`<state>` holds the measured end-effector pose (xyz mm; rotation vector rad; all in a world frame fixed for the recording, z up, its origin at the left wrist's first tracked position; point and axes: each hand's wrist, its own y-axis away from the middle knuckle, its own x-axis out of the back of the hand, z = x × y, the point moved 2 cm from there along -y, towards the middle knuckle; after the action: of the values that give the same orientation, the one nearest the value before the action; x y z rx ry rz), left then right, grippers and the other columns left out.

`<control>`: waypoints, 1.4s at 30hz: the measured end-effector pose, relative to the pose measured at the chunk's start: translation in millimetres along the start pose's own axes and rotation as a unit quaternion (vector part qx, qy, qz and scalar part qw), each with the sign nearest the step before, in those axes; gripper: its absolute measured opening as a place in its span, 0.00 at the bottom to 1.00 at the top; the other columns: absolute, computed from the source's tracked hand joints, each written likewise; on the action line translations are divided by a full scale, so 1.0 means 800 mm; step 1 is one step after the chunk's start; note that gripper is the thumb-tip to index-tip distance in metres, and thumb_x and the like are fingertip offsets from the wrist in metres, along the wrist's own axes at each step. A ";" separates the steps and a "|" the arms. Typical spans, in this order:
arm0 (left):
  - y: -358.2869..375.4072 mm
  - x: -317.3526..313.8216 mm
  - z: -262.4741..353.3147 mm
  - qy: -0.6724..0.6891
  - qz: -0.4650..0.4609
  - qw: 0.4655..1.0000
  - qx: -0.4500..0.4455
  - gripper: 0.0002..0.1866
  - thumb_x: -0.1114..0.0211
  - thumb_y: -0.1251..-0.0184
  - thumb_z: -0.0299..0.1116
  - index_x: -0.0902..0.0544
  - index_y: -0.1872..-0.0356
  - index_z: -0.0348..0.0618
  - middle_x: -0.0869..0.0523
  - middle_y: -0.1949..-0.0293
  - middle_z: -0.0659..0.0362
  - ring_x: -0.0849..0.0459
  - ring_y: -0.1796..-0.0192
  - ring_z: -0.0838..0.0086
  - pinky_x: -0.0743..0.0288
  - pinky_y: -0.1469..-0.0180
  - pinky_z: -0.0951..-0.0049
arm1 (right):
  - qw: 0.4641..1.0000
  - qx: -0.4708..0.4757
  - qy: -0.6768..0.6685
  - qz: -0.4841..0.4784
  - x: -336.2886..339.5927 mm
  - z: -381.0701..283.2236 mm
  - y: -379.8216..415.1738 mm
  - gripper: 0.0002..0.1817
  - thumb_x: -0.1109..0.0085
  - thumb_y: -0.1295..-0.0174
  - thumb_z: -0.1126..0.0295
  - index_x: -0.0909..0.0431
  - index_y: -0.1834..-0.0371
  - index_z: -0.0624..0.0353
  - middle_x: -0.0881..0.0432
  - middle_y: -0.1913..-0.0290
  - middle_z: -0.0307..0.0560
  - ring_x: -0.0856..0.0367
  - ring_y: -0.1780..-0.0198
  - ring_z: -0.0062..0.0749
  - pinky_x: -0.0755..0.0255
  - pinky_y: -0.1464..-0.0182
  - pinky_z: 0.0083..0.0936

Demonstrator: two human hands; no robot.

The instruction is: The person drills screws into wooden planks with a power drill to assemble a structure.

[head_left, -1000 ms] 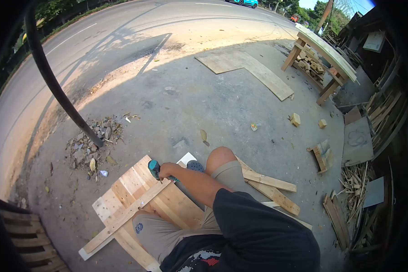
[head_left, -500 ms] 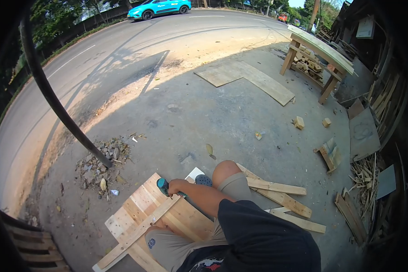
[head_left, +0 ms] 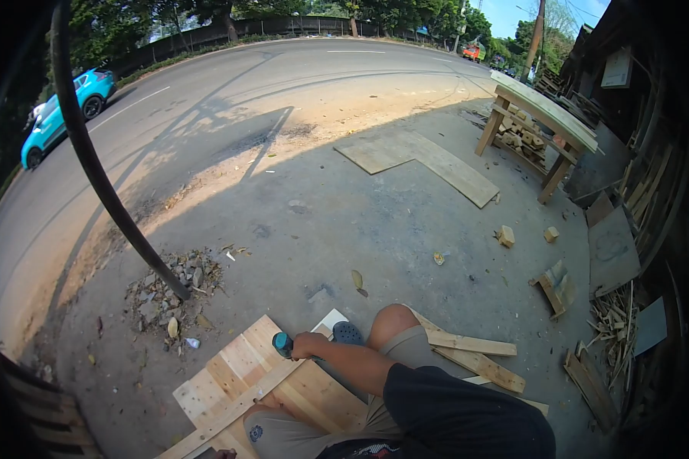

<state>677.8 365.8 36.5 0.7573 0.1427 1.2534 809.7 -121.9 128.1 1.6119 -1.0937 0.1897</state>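
My right hand (head_left: 305, 345) is closed around a teal and black cordless drill (head_left: 282, 343), held over the upper end of a narrow wooden batten (head_left: 241, 404). That batten lies diagonally across a panel of joined pale planks (head_left: 226, 376) on the ground. Whether the drill's tip touches the wood is hidden. A small part of my left hand (head_left: 226, 454) shows at the bottom edge beside the batten's lower end; its fingers cannot be made out. My bent leg rests over the panel, and a dark clog (head_left: 347, 333) is near its upper corner.
Loose wooden strips (head_left: 475, 346) lie right of my knee. A leaning metal pole (head_left: 115, 199) rises from rubble at left. Ahead are a flat plywood sheet (head_left: 429, 164) and a wooden workbench (head_left: 543, 115). Scrap wood (head_left: 612, 329) lines the right side; a blue car (head_left: 65, 115) is on the road.
The view has tilted up slightly, and part of my left hand now shows at the bottom edge. The blue car has moved left along the road. My right hand still holds the drill over the batten.
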 end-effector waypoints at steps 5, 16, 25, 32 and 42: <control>-0.142 -0.100 0.106 0.111 0.041 0.992 -0.049 0.11 0.35 0.30 0.37 0.20 0.70 0.42 0.26 0.80 0.67 0.30 0.78 0.84 0.35 0.76 0.79 | 1.000 -0.022 0.003 -0.018 -0.003 -0.001 -0.006 0.18 0.32 0.47 0.57 0.13 0.59 0.60 0.12 0.63 0.46 0.12 0.68 0.35 0.21 0.63 0.33; -0.287 -0.327 0.129 -0.092 0.022 0.983 -0.155 0.29 0.30 0.47 0.29 0.23 0.39 0.45 0.19 0.65 0.52 0.19 0.62 0.63 0.23 0.54 0.63 | 0.996 -0.073 0.019 -0.051 0.009 0.003 -0.005 0.24 0.33 0.50 0.50 0.13 0.64 0.63 0.11 0.64 0.53 0.12 0.55 0.43 0.21 0.50 0.37; -0.294 -0.352 0.132 -0.187 0.064 0.952 -0.233 0.20 0.31 0.43 0.31 0.18 0.47 0.48 0.21 0.54 0.51 0.21 0.49 0.54 0.25 0.46 0.56 | 0.997 -0.068 -0.026 -0.023 0.002 0.018 -0.013 0.25 0.37 0.50 0.49 0.14 0.74 0.66 0.14 0.76 0.56 0.12 0.61 0.45 0.21 0.52 0.35; -0.287 -0.353 0.147 -0.193 0.084 0.939 -0.272 0.17 0.32 0.43 0.31 0.16 0.50 0.49 0.20 0.55 0.53 0.21 0.49 0.56 0.27 0.47 0.55 | 0.998 -0.064 -0.012 -0.017 -0.004 0.026 -0.024 0.23 0.33 0.49 0.47 0.15 0.75 0.60 0.17 0.81 0.45 0.15 0.72 0.34 0.23 0.61 0.31; -0.291 -0.358 0.149 -0.194 0.042 0.926 -0.322 0.10 0.32 0.42 0.33 0.11 0.59 0.50 0.19 0.58 0.57 0.21 0.51 0.58 0.29 0.50 0.56 | 0.998 -0.046 -0.015 -0.027 -0.001 0.027 -0.019 0.23 0.35 0.46 0.48 0.17 0.80 0.59 0.19 0.83 0.44 0.16 0.74 0.34 0.24 0.61 0.30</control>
<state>826.6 32.5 -95.9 0.4194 -0.6077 1.1091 811.6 -140.1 108.9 1.5645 -1.0644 0.0787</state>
